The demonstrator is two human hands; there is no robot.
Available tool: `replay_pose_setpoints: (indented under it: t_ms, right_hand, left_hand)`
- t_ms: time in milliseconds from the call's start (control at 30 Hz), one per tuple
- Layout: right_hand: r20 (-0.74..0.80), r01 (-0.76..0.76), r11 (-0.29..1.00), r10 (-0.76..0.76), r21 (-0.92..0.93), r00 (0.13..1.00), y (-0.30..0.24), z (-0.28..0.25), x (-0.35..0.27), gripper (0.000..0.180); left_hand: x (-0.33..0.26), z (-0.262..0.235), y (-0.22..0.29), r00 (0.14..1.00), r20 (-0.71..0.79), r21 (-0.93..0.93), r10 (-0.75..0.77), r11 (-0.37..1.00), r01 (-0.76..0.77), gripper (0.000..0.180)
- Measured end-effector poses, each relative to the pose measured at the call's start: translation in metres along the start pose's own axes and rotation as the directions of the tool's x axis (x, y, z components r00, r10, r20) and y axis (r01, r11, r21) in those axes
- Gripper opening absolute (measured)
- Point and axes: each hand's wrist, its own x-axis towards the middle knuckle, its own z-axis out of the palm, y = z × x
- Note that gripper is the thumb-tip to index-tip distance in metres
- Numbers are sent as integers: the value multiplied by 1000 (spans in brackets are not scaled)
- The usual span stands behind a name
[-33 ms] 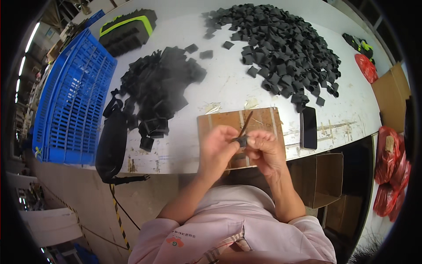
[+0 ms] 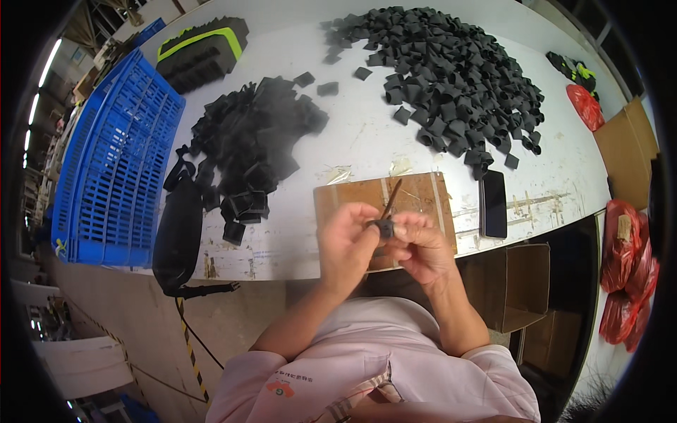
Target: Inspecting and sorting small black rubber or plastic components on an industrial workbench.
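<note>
1. The small black foam piece (image 2: 384,228) sits between your two hands, raised just above the near edge of the wooden board (image 2: 423,194), with a thin brown stick-like tool (image 2: 391,198) rising from it toward the far side.
2. Your left hand (image 2: 347,243) has its grip closed on the piece, thumb and fingertips pinching its left side.
3. Your right hand (image 2: 423,247) is closed on it too, from the right; which fingers steady the tool I cannot tell.
4. Nothing here shows a change: the only other view is of the same instant, so the piece reads as mid-handling.
5. The board lies on the white desk (image 2: 367,134), a black phone (image 2: 493,203) just beside its right edge.
6. Farther out, one pile of black foam pieces (image 2: 254,144) lies to your left, a larger heap (image 2: 458,70) at the far right.
7. A blue plastic crate (image 2: 113,169) stands at the desk's left end, a black bag (image 2: 178,236) near it.
</note>
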Motion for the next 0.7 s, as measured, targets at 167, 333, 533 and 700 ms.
replay_pose_setpoints:
  t_ms: [167,333,533,700]
  right_hand:
    - [59,110,937,-96,-331,994,-26,25,-6,20]
    - [156,221,813,-162,-538,974,-65,47,19,24]
    - [152,177,862,-118,-476,981,-43,11,27,24]
    - [65,367,396,-601,-842,797,-40,20,8,31]
  left_hand:
    - [14,5,15,972,34,-256,-233,938,234,14]
    - [46,-5,39,752,621,-714,-221,234,659,11]
    - [39,-4,16,898,361,-507,-251,756,415,20]
    - [44,1,24,950,193,109,245,957,-269,29]
